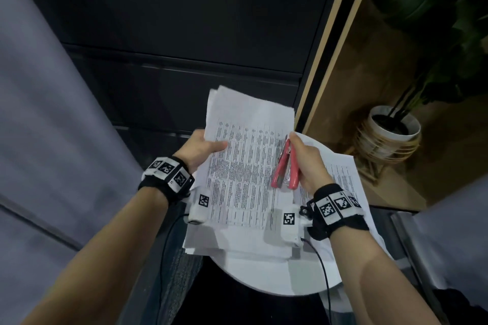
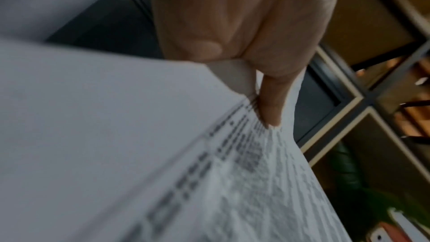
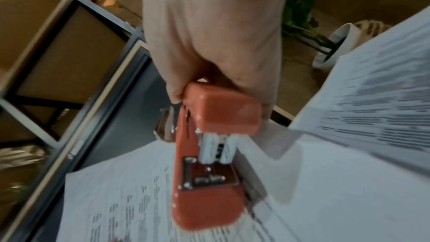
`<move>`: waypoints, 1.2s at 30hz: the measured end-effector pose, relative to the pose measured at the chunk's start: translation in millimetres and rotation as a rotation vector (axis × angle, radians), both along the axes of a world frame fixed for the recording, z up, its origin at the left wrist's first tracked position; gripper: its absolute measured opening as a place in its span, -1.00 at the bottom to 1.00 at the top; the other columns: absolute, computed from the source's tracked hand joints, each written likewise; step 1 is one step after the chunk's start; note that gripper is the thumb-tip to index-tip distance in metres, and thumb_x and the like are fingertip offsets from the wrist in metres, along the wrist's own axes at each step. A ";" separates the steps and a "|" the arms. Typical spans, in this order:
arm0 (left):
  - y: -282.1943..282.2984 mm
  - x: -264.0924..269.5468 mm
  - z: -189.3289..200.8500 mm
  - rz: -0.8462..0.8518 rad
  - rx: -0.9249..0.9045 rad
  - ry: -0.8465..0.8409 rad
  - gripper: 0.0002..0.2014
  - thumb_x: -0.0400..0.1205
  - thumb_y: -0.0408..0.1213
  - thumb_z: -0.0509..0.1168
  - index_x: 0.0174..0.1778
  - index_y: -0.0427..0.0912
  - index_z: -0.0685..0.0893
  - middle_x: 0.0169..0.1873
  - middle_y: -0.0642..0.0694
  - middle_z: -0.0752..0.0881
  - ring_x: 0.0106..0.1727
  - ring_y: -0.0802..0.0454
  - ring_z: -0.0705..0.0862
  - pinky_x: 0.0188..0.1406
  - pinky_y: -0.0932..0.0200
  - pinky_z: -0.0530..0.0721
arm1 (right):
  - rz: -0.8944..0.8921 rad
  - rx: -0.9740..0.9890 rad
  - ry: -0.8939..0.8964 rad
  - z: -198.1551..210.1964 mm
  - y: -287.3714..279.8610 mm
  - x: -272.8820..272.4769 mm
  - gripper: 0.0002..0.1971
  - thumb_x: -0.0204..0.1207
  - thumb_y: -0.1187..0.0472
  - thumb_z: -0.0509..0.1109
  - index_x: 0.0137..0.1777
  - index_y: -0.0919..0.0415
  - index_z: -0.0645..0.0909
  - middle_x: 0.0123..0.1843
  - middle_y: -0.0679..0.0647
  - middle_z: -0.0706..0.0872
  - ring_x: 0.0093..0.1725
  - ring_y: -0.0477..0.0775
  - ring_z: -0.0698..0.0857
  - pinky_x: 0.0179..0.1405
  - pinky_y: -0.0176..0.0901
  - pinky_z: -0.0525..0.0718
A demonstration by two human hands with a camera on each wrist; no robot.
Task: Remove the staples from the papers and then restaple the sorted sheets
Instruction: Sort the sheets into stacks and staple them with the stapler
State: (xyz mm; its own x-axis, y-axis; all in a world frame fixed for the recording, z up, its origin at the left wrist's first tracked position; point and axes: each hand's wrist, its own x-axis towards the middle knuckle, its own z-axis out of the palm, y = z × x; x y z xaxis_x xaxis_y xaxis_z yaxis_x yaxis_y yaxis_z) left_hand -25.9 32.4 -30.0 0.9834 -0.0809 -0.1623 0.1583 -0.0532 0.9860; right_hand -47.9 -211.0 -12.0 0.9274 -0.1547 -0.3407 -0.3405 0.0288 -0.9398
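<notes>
My left hand (image 1: 203, 149) pinches the left edge of a bundle of printed sheets (image 1: 245, 166), thumb on the printed face; the left wrist view shows the thumb (image 2: 270, 106) pressed on the sheets (image 2: 232, 181). My right hand (image 1: 307, 163) grips a red stapler (image 1: 286, 166) over the bundle's right edge, its nose pointing away from me. In the right wrist view the stapler (image 3: 209, 154) fills the middle, rear end toward the camera, above printed paper (image 3: 116, 209). Whether paper sits in the stapler's mouth is hidden.
More loose sheets (image 1: 348, 182) lie on a round white table (image 1: 277, 277) under my hands. A dark cabinet (image 1: 184, 47) stands ahead, a potted plant (image 1: 393, 124) to the right on a wooden floor, and grey upholstery (image 1: 39, 140) on the left.
</notes>
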 end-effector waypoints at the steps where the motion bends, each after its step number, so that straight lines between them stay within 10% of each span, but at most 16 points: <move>1: -2.0 -0.5 10.8 0.024 -0.013 -0.067 -0.77 0.61 -0.43 0.37 0.19 -0.31 0.70 0.08 -0.18 0.80 0.12 -0.09 0.78 0.23 -0.11 0.68 | -0.009 0.021 -0.064 11.0 2.7 -2.3 -0.63 0.66 -0.08 0.29 -0.04 0.25 0.66 -0.20 0.17 0.78 -0.27 0.01 0.79 -0.34 -0.22 0.70; 5: -12.5 -1.6 55.5 0.185 -0.133 -0.281 -0.88 0.58 -0.48 0.39 -0.02 -0.25 0.75 -0.11 -0.11 0.84 0.01 -0.09 0.81 0.01 0.05 0.76 | -0.076 -0.009 -0.441 55.1 15.1 -9.5 -0.67 0.71 0.07 0.27 -0.28 0.19 0.52 -0.58 -0.15 0.60 -0.58 -0.26 0.61 -0.51 -0.44 0.55; 8: -12.4 1.8 71.8 0.250 -0.264 -0.312 -0.63 0.45 -0.32 0.56 0.13 -0.33 0.68 0.01 -0.20 0.81 0.05 -0.13 0.80 0.09 -0.03 0.74 | -0.088 -0.028 -0.603 66.6 20.8 -12.2 -0.63 0.64 -0.10 0.32 -0.23 0.20 0.55 -0.49 0.06 0.54 -0.40 0.26 0.66 -0.30 -0.04 0.61; 15: -16.2 -9.0 59.4 0.104 -0.130 -0.279 -0.43 0.36 -0.03 0.59 -0.06 -0.52 0.67 -0.05 -0.42 0.72 -0.01 -0.31 0.70 0.24 -0.46 0.57 | -0.046 -0.054 -0.519 39.9 19.7 -16.4 -0.75 0.68 0.06 0.30 -0.21 0.14 0.54 -0.46 -0.06 0.61 -0.44 -0.14 0.64 -0.33 -0.31 0.61; 21: -20.0 -3.9 74.3 0.062 -0.081 -0.357 -0.19 0.43 0.24 0.46 -0.09 -0.65 0.58 -0.12 -0.46 0.70 -0.15 -0.40 0.68 -0.03 -0.28 0.65 | -0.148 -0.050 -0.546 40.2 11.7 -12.9 -0.74 0.68 0.04 0.31 -0.24 0.09 0.58 -0.39 -0.02 0.58 -0.37 -0.17 0.60 -0.23 -0.32 0.60; 27: -25.3 -4.8 63.9 0.047 -0.045 -0.295 -0.62 0.62 -0.07 0.34 0.10 -0.37 0.71 0.05 -0.33 0.78 0.09 -0.19 0.78 0.23 -0.20 0.69 | -0.078 -0.082 -0.425 19.3 10.9 -18.1 -0.70 0.66 -0.01 0.33 -0.18 0.19 0.55 -0.40 0.09 0.60 -0.40 -0.01 0.63 -0.25 -0.04 0.64; 32: -22.7 1.1 80.4 -0.020 -0.019 -0.308 -0.76 0.74 -0.26 0.20 0.24 -0.25 0.67 0.07 -0.11 0.80 0.09 0.03 0.79 0.00 0.21 0.74 | -0.186 -0.009 -0.411 44.3 7.8 -21.2 -0.66 0.70 0.07 0.29 -0.30 0.19 0.50 -0.57 -0.04 0.54 -0.64 -0.21 0.54 -0.57 -0.38 0.52; 36: -13.9 4.2 63.3 -0.073 -0.033 -0.094 -0.81 0.75 -0.31 0.17 0.15 -0.23 0.68 0.11 -0.23 0.77 0.10 -0.12 0.78 0.11 -0.05 0.73 | -0.208 0.151 -0.274 57.5 1.8 -24.9 -0.71 0.69 0.05 0.29 -0.15 0.26 0.54 -0.44 0.08 0.59 -0.65 -0.13 0.60 -0.69 -0.45 0.48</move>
